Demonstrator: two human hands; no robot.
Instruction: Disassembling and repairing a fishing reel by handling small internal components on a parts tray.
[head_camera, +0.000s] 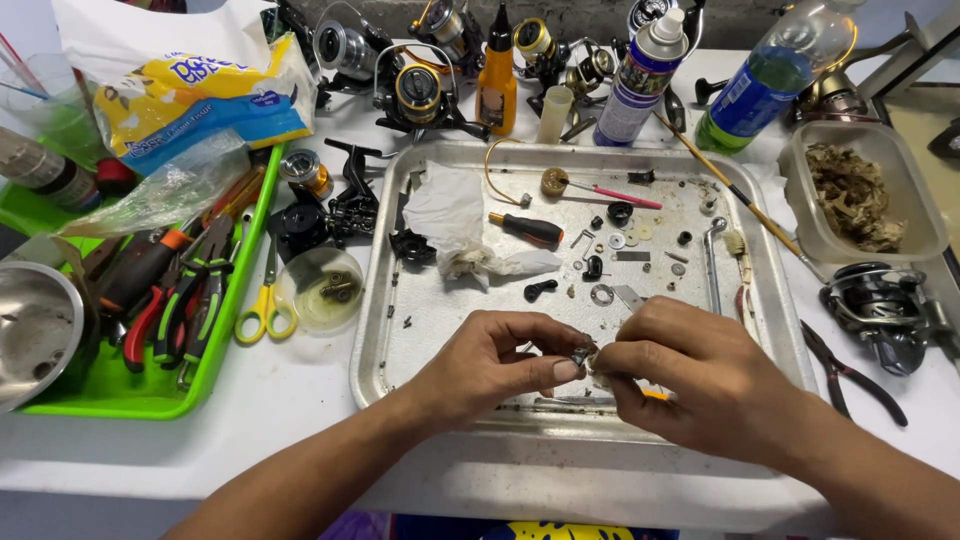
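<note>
Two bare hands meet low in the middle of the frame, over the near edge of a metal tray (372, 330). The left hand (490, 362) pinches a small dark metal part (581, 354) between thumb and fingertips, and the right hand (690, 375) closes on the same part from the other side, its fingers curled around a scrap of white cloth or paper that I can only partly see. Both grips are tight on the part, which sits just between the two thumbs, lifted a little above the tray floor.

Across the tray's middle and upper half lie many tiny washers, screws and rings, a small screwdriver with a black and orange handle (527, 228), a crumpled white tissue (450, 215) and a thin pink-handled brush (615, 192).

Along the left of the frame a green tray (245, 270) holds pliers and cutters, with yellow-handled scissors (266, 300) and a clear round lid (322, 290) just beside it. At the top stand an orange oil bottle (496, 85), a spray can (645, 75) and several fishing reels. A whole reel (880, 315) rests at the right edge, near black pliers (850, 375), below a clear tub of brownish scraps (860, 190).
</note>
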